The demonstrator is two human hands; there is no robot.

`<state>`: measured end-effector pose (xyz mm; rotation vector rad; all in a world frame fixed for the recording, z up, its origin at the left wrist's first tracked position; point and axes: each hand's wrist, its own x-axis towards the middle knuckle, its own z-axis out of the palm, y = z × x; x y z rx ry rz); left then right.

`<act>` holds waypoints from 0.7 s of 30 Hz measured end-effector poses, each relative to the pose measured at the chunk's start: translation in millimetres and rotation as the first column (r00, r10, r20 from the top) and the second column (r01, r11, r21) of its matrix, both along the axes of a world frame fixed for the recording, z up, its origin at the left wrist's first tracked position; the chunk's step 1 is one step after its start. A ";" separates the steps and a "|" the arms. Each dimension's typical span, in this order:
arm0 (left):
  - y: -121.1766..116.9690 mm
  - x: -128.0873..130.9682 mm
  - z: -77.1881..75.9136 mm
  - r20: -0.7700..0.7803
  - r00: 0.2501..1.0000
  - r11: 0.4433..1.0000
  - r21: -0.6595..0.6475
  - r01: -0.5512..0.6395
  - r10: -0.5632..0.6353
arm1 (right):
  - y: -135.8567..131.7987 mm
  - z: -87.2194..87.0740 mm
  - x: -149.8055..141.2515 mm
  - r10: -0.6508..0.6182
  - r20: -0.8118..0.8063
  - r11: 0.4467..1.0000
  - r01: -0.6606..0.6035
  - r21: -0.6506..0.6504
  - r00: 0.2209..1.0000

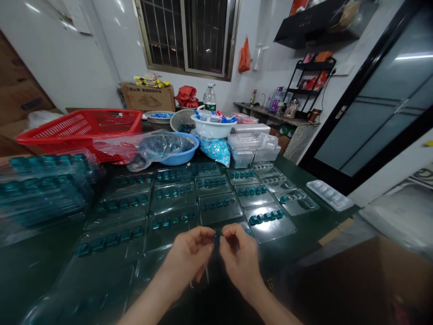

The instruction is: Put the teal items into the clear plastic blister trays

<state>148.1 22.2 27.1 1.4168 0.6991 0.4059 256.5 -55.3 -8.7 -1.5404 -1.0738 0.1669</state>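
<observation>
My left hand (189,257) and my right hand (240,262) meet at the middle of the view, fingertips pinched close together. Between them is a small dark teal piece (215,239), partly hidden by my fingers. Clear plastic blister trays cover the dark green table (297,246), and the nearest one (269,223) holds a row of teal beads. Under and around my hands lie more such trays, with a tall stack of them (43,194) at the left.
Behind the trays stand a red plastic basket (79,131), a blue basin (179,155) under a plastic bag, a white bowl (212,127) and a pile of empty clear trays (253,146). A white tray (329,195) lies at the table's right edge.
</observation>
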 end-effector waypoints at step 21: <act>8.0 -6.0 -30.4 0.167 0.936 0.707 -0.699 -0.109 0.309 | 21.4 -16.3 -19.6 0.260 0.252 0.962 -0.272 0.014 0.932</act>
